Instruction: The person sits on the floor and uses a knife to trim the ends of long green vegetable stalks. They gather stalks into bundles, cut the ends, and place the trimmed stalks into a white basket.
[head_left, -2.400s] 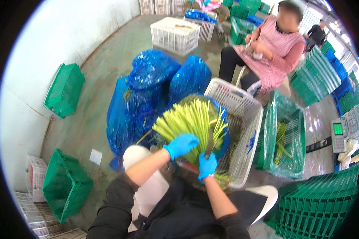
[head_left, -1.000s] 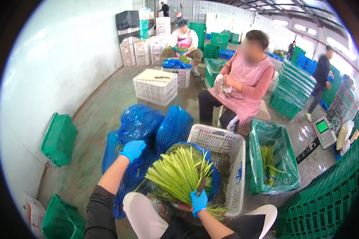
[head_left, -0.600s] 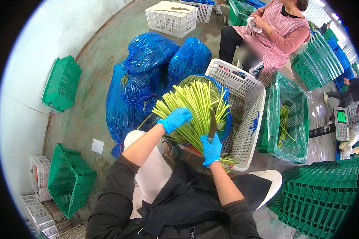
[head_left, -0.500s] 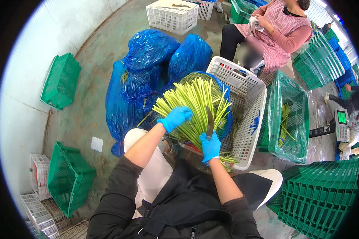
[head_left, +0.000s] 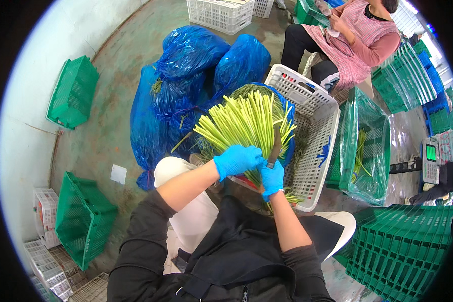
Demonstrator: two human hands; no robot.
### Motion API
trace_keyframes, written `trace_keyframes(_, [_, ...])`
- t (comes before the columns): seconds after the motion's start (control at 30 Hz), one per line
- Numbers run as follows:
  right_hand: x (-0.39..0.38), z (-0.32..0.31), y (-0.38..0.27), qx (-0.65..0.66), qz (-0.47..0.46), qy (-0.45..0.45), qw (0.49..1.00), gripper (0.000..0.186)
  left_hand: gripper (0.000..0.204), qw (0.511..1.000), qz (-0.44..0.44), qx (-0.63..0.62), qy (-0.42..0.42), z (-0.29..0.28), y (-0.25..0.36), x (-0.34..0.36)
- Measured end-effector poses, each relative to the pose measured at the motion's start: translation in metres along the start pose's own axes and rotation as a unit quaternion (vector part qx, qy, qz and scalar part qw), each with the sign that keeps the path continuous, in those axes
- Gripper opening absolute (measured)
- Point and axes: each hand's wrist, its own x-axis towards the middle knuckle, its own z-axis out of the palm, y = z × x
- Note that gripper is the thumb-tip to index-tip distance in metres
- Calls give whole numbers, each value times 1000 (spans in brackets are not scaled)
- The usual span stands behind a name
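A thick, fanned bundle of long green stalks lies in front of me, partly on blue plastic and against a white crate. My right hand, in a blue glove, is closed around a knife, its dark blade pointing away from me over the stalks. Right beside it, my blue-gloved left hand has its fingers curled on the lower part of the stalks, close to the knife's handle. Its fingertips are partly hidden. Thin stalk ends stick out below my right hand.
Full blue plastic bags stand ahead. The white crate and a lined green crate are on the right, stacked green crates nearer. A scale stands far right. Another person sits ahead right.
My left hand has moved right and toward me, down the stalks to beside my right hand. My right hand and the knife have shifted slightly right. The other person's hands have risen.
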Motion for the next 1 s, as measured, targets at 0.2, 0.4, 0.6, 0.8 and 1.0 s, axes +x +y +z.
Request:
trace_keyframes(0.2, [-3, -17, -7, 42, 0, -75, 996, 14, 14, 999, 29, 18, -10, -2, -15, -3])
trace_keyframes(0.4, [1, -24, -6, 86, 16, -89, 992, 14, 11, 986, -29, 166, -6, -38, -103, -44])
trace_keyframes(0.6, [0, -19, -4, 45, -7, 68, 997, 15, 9, 641, -544, -320, 437, -54, -168, -78])
trace_keyframes(0.8, [-7, -1, -11, -125, -111, 61, 984, 31, 23, 624, -389, -626, 260, -5, -87, -16])
trace_keyframes(1.0, [6, 8, -8, -220, -7, -16, 975, 42, 21, 592, -391, -698, 99, -10, -48, -3])
